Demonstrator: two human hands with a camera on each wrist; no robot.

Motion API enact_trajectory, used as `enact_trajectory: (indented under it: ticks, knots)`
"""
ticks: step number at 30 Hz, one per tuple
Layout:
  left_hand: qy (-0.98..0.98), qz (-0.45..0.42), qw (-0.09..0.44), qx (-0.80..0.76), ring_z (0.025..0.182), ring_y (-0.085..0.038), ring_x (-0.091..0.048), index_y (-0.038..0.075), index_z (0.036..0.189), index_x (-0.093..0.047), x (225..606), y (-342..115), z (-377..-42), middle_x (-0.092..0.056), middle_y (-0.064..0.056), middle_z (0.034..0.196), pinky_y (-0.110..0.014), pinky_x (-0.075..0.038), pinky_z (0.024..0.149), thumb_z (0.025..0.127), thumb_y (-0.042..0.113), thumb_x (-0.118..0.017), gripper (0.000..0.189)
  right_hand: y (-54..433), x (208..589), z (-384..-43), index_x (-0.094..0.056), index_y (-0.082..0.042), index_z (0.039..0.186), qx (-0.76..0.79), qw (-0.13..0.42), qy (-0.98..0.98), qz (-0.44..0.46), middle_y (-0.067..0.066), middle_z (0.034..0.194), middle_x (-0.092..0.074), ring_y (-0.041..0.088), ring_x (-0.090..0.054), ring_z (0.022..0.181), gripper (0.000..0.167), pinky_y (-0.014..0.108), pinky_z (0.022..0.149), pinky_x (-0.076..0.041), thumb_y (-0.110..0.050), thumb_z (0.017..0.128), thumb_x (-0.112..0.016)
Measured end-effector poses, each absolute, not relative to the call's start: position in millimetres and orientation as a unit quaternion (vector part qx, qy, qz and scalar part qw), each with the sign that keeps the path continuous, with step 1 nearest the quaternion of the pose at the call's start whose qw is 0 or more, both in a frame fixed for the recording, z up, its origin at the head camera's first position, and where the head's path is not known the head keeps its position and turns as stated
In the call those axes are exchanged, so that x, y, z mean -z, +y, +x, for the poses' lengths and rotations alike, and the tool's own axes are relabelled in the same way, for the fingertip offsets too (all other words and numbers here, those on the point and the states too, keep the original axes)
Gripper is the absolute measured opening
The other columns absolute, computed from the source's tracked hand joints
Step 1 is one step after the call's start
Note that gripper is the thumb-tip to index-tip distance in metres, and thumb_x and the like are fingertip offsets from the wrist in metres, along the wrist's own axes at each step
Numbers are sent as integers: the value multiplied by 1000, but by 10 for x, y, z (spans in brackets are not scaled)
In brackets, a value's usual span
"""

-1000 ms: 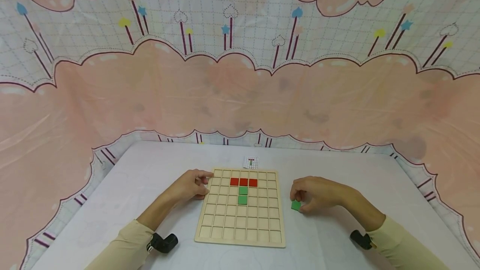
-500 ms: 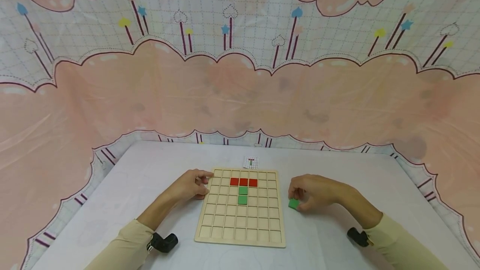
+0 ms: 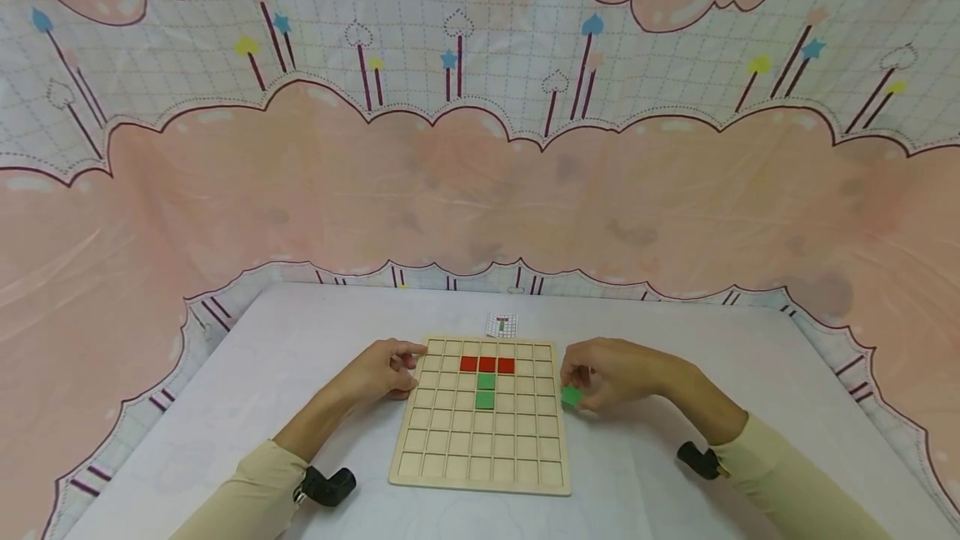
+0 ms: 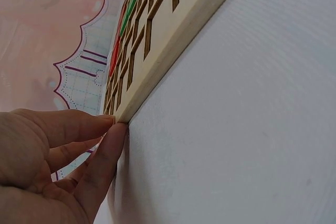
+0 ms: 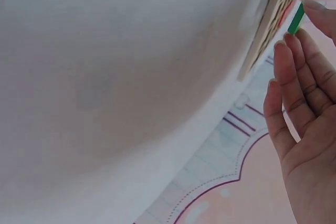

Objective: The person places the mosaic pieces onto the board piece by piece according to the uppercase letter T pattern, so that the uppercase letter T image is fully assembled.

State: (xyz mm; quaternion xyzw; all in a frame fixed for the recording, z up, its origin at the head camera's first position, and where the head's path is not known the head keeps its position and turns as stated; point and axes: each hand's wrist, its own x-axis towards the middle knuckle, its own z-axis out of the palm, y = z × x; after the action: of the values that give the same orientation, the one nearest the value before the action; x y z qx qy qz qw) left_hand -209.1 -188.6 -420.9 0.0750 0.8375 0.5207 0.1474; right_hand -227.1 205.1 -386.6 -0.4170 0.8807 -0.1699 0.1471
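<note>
A wooden grid board (image 3: 461, 444) lies on the table, with three red tiles (image 3: 487, 365) in a row and two green tiles (image 3: 485, 399) below the middle one. At the board's left edge rests my left hand (image 3: 382, 369), thumb and index finger apart along the rim; in the left wrist view, fingertips (image 4: 119, 129) touch the wooden edge. My right hand (image 3: 611, 373) pinches another green tile (image 3: 572, 396) beside the board's right edge. That tile (image 5: 296, 19) appears edge-on between thumb and fingers in the right wrist view.
Behind the board lies a small paper card (image 3: 502, 325) printed with a grid and a red and green T shape. White cloth (image 3: 300, 332) covers the table. A patterned pink and white curtain (image 3: 480, 190) hangs around its back and sides.
My right hand has moved left and slightly away from the body with the green tile, from the open table to the board's right edge. My left hand and the board have stayed put.
</note>
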Motion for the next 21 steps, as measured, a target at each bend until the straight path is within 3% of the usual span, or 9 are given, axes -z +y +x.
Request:
enact_trajectory:
  ticks: [21]
  knots:
    - [837, 72, 148, -523, 83, -20, -51, -8, 138, -57, 4207, -1882, -2092, -49, -11, 100, -26, -55, 63, 83, -14, -65, 56, 1777, 3801, -2292, -66, -27, 97, 162, 154, 875, -428, -14, 90, -61, 7, -59, 85, 19, 21, 74, -51, -26, 85, -81]
